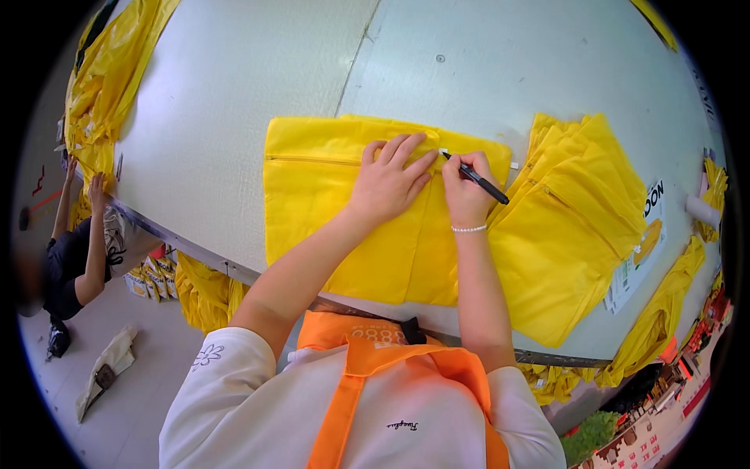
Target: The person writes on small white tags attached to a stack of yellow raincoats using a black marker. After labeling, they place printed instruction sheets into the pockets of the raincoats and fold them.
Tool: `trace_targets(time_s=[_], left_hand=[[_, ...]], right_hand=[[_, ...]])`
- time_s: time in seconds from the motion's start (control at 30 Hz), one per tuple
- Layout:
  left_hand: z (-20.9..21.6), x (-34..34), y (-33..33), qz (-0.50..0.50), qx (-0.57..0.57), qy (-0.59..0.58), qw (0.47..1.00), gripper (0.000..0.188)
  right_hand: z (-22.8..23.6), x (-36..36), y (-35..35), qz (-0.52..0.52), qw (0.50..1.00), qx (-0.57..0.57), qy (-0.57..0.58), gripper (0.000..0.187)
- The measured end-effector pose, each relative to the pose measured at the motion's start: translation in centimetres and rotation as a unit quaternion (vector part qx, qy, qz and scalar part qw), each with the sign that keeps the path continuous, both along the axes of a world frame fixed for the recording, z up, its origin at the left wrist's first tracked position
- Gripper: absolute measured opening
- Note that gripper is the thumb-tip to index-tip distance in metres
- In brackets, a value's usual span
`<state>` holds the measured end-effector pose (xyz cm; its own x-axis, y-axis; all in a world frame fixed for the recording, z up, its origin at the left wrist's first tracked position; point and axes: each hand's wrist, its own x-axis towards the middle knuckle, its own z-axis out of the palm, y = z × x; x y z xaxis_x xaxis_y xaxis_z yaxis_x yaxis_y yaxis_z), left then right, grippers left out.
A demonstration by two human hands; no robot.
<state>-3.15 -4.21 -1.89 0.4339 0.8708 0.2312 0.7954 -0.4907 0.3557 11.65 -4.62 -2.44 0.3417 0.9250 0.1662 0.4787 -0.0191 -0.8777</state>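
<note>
We spread our left hand on yellow fabric, right hand clamping 1 black pen, which could stray if fabric shifts.

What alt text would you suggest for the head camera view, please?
A right hand holds a black pen at a small white tag on yellow zippered fabric, while the left hand rests on it. A fanned pile of yellow pieces lies to the right on a pale table.
</note>
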Motion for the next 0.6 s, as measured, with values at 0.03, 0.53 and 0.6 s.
trace_targets(time_s=[0.03, 0.53, 0.6], left_hand=[[-0.1, 0.0, 0.0, 0.001, 0.002, 0.0, 1.0, 0.03], [0.0, 0.2, 0.0, -0.002, -0.015, 0.002, 1.0, 0.033], [0.0, -0.1, 0.0, 0.003, -0.026, -0.013, 1.0, 0.033]], right_hand=[[-0.2, 0.0, 0.0, 0.0, 1.0, 0.006, -0.007, 0.017], [0.1, 0.4, -0.5, 0.008, 0.999, 0.005, 0.044, 0.009], [1.3, -0.3, -1.3, -0.014, 0.986, 0.01, 0.168, 0.009]])
